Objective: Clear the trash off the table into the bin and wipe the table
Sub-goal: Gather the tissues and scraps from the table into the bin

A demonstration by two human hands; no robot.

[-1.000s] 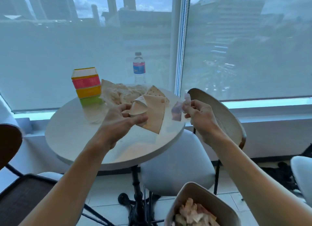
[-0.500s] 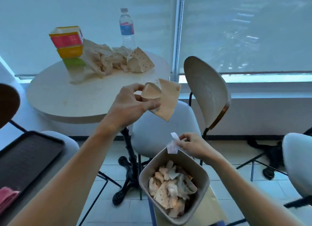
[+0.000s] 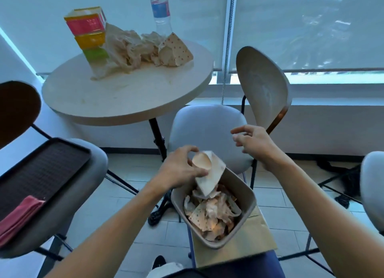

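Fingers of the left hand pinch a paper wrapper over the bin, likely so it drops in. Behind the bin stands the table, with crumpled paper at its far side (not yet cleared). Just above the bin, the right hand hangs loose and empty.

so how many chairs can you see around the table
4: grey seat with oval back straight ahead, one holding the tray at left, a seat edge at far right, a dark backrest far left.
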